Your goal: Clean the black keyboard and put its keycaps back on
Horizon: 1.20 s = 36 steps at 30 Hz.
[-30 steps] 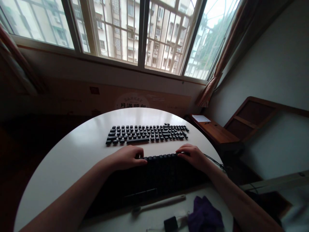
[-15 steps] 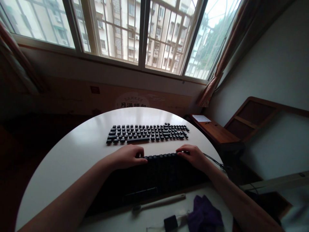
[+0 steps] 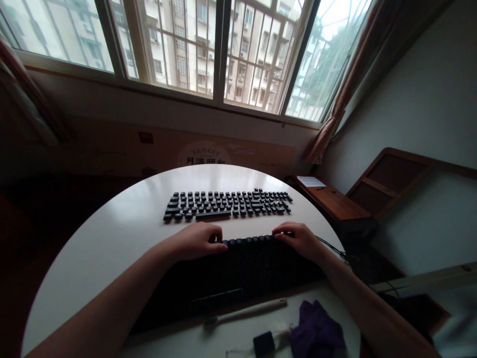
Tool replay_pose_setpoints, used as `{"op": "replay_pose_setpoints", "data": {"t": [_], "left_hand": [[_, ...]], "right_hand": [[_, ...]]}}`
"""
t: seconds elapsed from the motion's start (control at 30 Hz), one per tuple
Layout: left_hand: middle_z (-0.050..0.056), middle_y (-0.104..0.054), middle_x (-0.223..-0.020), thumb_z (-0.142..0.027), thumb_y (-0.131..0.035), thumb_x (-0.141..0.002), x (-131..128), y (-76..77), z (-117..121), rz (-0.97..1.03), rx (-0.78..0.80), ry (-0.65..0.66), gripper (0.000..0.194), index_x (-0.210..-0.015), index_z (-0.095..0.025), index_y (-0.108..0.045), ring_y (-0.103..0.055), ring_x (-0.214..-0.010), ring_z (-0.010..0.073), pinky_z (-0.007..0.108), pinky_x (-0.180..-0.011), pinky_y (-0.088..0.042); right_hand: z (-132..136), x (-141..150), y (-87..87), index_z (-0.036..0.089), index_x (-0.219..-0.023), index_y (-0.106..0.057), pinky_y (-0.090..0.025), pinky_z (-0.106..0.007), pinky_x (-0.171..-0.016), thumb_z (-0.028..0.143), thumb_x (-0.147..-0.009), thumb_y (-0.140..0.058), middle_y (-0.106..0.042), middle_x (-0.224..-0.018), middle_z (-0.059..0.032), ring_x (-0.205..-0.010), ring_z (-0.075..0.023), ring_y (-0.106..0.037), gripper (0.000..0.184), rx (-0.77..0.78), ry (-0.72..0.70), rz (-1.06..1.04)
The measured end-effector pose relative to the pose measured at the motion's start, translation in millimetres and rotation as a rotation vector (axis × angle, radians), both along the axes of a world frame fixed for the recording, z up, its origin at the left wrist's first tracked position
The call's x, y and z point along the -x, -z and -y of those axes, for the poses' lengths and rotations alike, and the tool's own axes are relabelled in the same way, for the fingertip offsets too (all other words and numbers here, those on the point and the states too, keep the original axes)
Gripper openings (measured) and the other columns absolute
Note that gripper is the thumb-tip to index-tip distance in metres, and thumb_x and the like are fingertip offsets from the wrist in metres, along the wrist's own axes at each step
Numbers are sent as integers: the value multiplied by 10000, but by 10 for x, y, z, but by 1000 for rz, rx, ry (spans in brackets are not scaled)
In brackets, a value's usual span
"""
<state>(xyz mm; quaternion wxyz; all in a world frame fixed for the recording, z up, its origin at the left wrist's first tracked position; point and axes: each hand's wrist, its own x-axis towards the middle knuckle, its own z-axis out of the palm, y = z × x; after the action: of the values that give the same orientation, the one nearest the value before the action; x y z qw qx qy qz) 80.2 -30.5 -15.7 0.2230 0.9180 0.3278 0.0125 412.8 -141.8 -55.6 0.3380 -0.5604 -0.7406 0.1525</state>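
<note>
A black keyboard (image 3: 242, 271) lies in front of me on the round white table (image 3: 112, 238). My left hand (image 3: 197, 240) rests on its far left corner with the fingers curled over the top row of keys. At the far right corner, my right hand (image 3: 298, 238) presses its bent fingers on the keys. Beyond the keyboard, several loose black keycaps (image 3: 227, 204) are laid out in rows on the table, apart from both hands.
A pale brush (image 3: 246, 313) lies along the keyboard's near edge. A purple cloth (image 3: 316, 330) and a small black object (image 3: 264, 344) sit near the table's front. A cable (image 3: 331, 247) runs off to the right. A wooden side table (image 3: 331, 201) stands at right.
</note>
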Motion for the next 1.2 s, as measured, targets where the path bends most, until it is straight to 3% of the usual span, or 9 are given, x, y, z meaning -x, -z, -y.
{"op": "replay_pose_setpoints", "data": {"t": [0.57,0.83,1.03,1.2], "left_hand": [[42,-684,-833,-567,-591,-825,-17,-22,20,-11,9,-8,370,-877,-212,-682,-582,-756,207,286,-642,-366],[39,-683,-851,-577,-594,-823,-4,-7,11,-9,5,-7,381,-887,-212,-682,-584,-759,203,281,-637,-360],[38,-685,-844,-580,-591,-821,0,-17,14,-13,11,-13,384,-885,-213,-685,-587,-753,205,282,-634,-364],[33,-680,-833,-582,-586,-823,-8,-16,10,-8,10,-2,385,-880,-213,-681,-580,-744,199,280,-632,-363]], "right_hand": [[28,23,-9,259,-1009,-782,-545,-354,-872,294,-915,-675,-754,-1015,-62,-924,-222,-699,146,-105,-46,181],[-43,8,-51,245,-974,-797,-498,-390,-894,239,-862,-747,-743,-973,-60,-956,-236,-651,124,-39,-45,225],[-38,-29,-27,264,-978,-799,-492,-396,-927,265,-851,-762,-719,-1012,-59,-984,-236,-645,132,-17,-47,157],[33,-122,-29,262,-1073,-765,-509,-391,-909,206,-926,-637,-701,-1040,-68,-1000,-227,-633,203,-193,-36,24]]}}
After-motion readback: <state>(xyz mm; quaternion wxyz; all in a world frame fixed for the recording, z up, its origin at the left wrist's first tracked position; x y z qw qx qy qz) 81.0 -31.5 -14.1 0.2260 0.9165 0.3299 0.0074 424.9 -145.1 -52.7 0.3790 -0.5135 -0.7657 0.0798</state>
